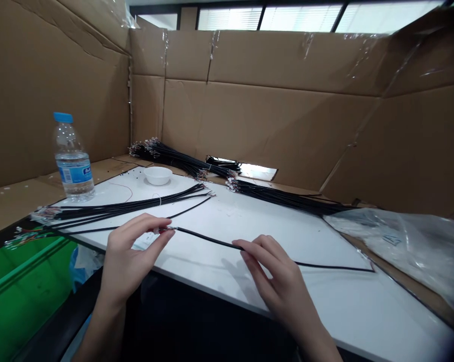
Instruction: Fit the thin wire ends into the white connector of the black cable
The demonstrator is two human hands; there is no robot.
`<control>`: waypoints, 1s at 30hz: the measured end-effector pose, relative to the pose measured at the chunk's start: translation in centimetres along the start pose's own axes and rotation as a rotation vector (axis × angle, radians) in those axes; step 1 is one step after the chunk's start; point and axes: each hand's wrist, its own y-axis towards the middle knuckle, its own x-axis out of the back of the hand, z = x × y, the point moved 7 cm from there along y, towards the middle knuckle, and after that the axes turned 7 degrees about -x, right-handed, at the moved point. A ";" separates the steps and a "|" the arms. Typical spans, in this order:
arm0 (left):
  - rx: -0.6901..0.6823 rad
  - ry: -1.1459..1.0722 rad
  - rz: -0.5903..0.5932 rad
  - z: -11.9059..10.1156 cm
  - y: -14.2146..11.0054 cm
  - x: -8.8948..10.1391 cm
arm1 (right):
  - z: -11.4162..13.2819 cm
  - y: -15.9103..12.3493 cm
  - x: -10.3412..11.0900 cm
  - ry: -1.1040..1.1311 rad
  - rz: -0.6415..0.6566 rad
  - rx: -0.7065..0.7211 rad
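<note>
A single black cable (207,238) stretches between my two hands above the white tabletop. My left hand (130,251) pinches its stripped end, where fine wires show between thumb and forefinger. Farther along the cable, my right hand (275,269) grips it between thumb and fingers. Past that hand, the cable runs right to its far end. Just behind my left hand lies a loose bundle of black cables (136,205) with bare wire ends at both sides. One separate cable lies at the near side of that bundle, partly behind my left hand.
A water bottle (74,163) with a blue cap stands at the left near a small white bowl (158,175). More cable bundles (287,196) lie along the back. Clear plastic bags (403,246) are at right, a green bin (30,281) at lower left. Cardboard walls (268,65) surround the table.
</note>
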 end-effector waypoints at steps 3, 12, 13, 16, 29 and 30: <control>-0.046 -0.040 0.097 -0.2 0.4 -0.4 | 0.2 0.0 0.6 -0.090 -0.064 0.045; -0.019 0.026 0.012 1.4 0.4 2.3 | 4.3 1.1 4.7 -0.457 -0.269 0.243; -0.006 0.015 0.047 1.6 0.3 2.3 | 4.8 1.4 5.4 -0.519 -0.316 0.259; 0.093 -0.032 0.132 2.3 0.0 1.8 | 6.4 2.6 7.2 -0.668 -0.394 0.336; 0.404 -0.133 0.184 5.4 -2.6 1.2 | 6.9 11.4 11.8 -1.134 -0.358 0.436; 0.382 -0.184 0.269 5.1 -2.9 0.7 | 4.6 13.0 11.8 -1.147 -0.298 0.368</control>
